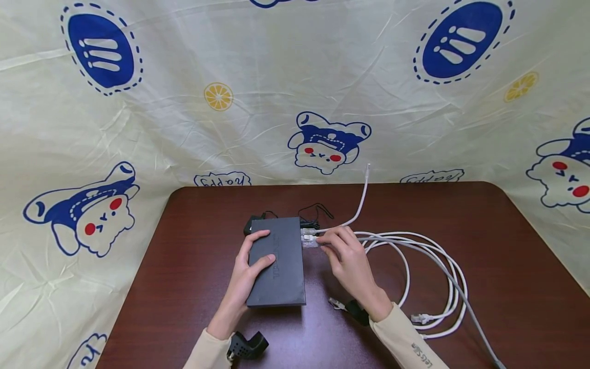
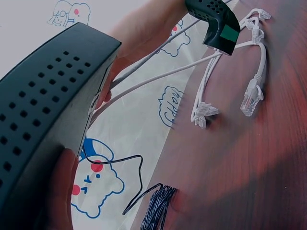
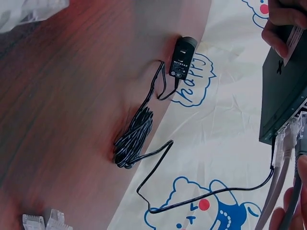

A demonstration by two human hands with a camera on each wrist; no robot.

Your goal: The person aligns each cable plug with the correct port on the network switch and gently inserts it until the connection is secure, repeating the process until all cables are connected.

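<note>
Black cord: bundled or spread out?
Mostly bundled: in the right wrist view, the cord's middle lies coiled on the table, with loose runs to the adapter and toward the box.

Looped cables (image 1: 450, 285) obstructed the head view's lower right; the table (image 1: 184, 266) offered passage at lower left.
</note>
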